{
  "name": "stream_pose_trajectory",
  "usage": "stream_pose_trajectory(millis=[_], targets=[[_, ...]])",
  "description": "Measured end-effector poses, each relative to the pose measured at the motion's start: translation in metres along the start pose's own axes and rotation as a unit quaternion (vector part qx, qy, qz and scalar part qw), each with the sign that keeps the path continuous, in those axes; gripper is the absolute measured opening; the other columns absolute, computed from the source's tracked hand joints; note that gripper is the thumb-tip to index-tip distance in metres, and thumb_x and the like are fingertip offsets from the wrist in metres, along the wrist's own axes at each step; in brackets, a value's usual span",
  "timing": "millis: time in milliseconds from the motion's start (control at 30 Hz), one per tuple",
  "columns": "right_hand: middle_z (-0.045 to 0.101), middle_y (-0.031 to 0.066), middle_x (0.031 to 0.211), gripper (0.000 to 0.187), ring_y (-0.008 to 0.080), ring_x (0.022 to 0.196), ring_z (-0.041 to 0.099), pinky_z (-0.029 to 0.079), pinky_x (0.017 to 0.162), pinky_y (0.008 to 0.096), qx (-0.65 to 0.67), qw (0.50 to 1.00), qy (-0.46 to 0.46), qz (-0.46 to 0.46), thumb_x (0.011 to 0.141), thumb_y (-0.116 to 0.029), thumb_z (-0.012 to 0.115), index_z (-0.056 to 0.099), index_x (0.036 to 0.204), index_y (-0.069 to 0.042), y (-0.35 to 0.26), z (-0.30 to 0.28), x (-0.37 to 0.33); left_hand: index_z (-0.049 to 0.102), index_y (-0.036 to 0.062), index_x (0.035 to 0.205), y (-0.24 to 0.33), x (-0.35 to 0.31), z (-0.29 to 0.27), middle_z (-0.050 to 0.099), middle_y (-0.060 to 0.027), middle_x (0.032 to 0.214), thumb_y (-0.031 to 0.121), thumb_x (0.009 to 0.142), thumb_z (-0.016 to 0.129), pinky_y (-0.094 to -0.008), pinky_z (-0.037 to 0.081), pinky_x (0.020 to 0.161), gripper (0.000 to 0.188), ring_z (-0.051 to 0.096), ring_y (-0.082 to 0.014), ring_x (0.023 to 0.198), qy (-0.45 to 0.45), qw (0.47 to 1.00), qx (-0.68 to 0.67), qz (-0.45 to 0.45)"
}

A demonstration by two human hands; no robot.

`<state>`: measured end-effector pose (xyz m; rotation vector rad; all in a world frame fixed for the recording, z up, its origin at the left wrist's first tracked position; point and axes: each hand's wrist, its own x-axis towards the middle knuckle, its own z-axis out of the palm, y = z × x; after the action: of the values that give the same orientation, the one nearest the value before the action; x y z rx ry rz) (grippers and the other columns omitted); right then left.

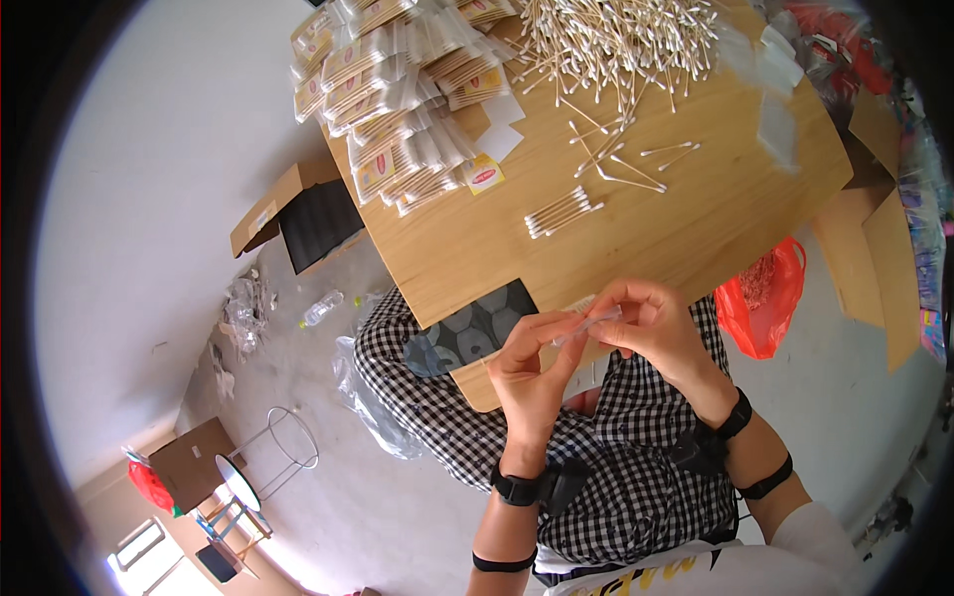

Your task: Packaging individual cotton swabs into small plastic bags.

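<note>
Close to the table's near edge, my left hand and my right hand are both closed on a small clear plastic bag, pinched between the fingertips. Whether anything is inside the bag, I cannot tell. Beyond my hands lies a neat row of cotton swabs, side by side on the wooden table. A few loose cotton swabs are scattered farther back, in front of a large heap of cotton swabs. Filled swab packets are stacked at the far left, beside a yellow-and-white card.
Flat clear bags lie at the table's right. A dark patterned pad covers its near left corner. Off the right edge hangs a red plastic bag, near an open cardboard box. Another box stands left of the table.
</note>
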<state>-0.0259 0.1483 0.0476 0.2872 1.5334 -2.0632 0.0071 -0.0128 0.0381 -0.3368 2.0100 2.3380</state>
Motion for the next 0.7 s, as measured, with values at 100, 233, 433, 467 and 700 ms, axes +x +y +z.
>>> stream_pose_trajectory(millis=[100, 233, 433, 467, 700], targets=[[0.069, 0.0053, 0.086, 0.013, 0.0082, 0.077, 0.064, 0.048, 0.058, 0.0195, -0.032, 0.999, -0.006, -0.015, 0.086, -0.008, 0.069, 0.065, 0.096, 0.000, 0.005, -0.002, 0.006, 0.071, -0.0008, 0.102, -0.003, 0.000, -0.002, 0.066, -0.0100, 0.106, -0.002, 0.085, 0.067, -0.0270, 0.047, 0.087, 0.018, 0.061, -0.0160, 0.098, 0.009, 1.000, -0.010, -0.026], [0.068, 0.0046, 0.086, 0.015, 0.0089, 0.075, 0.065, 0.046, 0.055, 0.0195, -0.012, 1.000, -0.018, 0.016, 0.088, -0.011, 0.068, 0.066, 0.097, 0.000, -0.001, -0.006, 0.011, 0.070, -0.0013, 0.105, -0.009, 0.004, -0.014, 0.064, -0.0103, 0.108, 0.001, 0.088, 0.064, -0.0276, 0.047, 0.088, 0.018, 0.060, -0.0166, 0.099, -0.023, 0.997, -0.043, -0.051], [0.068, 0.0045, 0.088, 0.017, 0.0107, 0.076, 0.066, 0.047, 0.054, 0.0201, 0.001, 0.999, -0.040, -0.023, 0.088, -0.014, 0.067, 0.067, 0.100, -0.001, -0.002, -0.004, 0.009, 0.070, -0.0017, 0.106, -0.015, 0.001, -0.012, 0.064, -0.0094, 0.108, 0.003, 0.091, 0.062, -0.0286, 0.045, 0.091, 0.018, 0.058, -0.0164, 0.103, -0.018, 0.999, -0.052, 0.003], [0.068, 0.0048, 0.089, 0.018, 0.0112, 0.078, 0.067, 0.048, 0.055, 0.0203, 0.006, 0.999, -0.028, -0.014, 0.089, -0.014, 0.067, 0.067, 0.100, -0.001, -0.002, -0.002, 0.010, 0.070, -0.0015, 0.107, -0.017, 0.003, -0.014, 0.064, -0.0091, 0.108, 0.003, 0.091, 0.061, -0.0287, 0.045, 0.091, 0.018, 0.058, -0.0164, 0.103, -0.016, 0.998, -0.060, -0.013], [0.068, 0.0056, 0.096, 0.013, 0.0137, 0.084, 0.069, 0.052, 0.057, 0.0214, -0.056, 0.994, 0.005, -0.094, 0.092, -0.007, 0.061, 0.066, 0.101, 0.001, 0.005, 0.002, 0.001, 0.067, -0.0021, 0.110, -0.007, -0.001, -0.014, 0.064, -0.0099, 0.111, 0.000, 0.089, 0.063, -0.0262, 0.046, 0.088, 0.021, 0.058, -0.0144, 0.102, -0.039, 0.997, 0.044, 0.047]])
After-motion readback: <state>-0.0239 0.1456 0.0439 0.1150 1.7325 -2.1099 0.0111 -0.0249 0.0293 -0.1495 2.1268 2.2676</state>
